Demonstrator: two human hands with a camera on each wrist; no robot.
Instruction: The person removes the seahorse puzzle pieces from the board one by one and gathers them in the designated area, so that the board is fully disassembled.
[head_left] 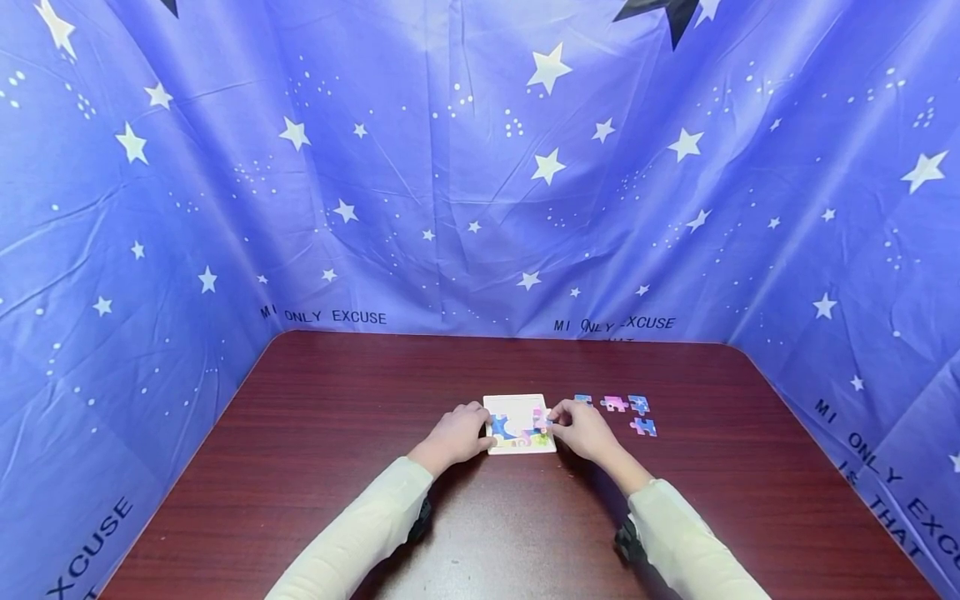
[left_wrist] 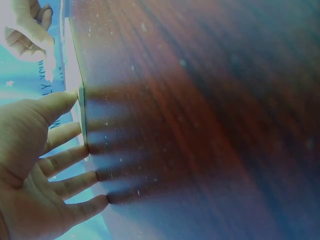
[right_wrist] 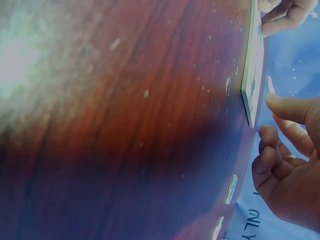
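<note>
A white-rimmed puzzle tray (head_left: 514,399) lies on the table, its lower part filled with blue, pink and green pieces. My left hand (head_left: 454,435) rests at its left edge; in the left wrist view that hand (left_wrist: 42,165) has its fingers spread and nearly straight, thumb against the tray's edge (left_wrist: 83,112). Between thumb and index finger, my right hand (head_left: 585,429) pinches a pink puzzle piece (head_left: 540,418) over the tray's right side. Seen edge-on in the right wrist view, the piece (right_wrist: 271,85) stands tilted above the tray (right_wrist: 255,75), the other fingers curled.
Loose puzzle pieces lie right of the tray: a pink one (head_left: 614,404), a blue one (head_left: 638,405), a blue-and-pink one (head_left: 643,427) and a blue one (head_left: 582,400) partly behind the right hand. A star-patterned blue curtain (head_left: 480,167) surrounds the dark red table (head_left: 360,392).
</note>
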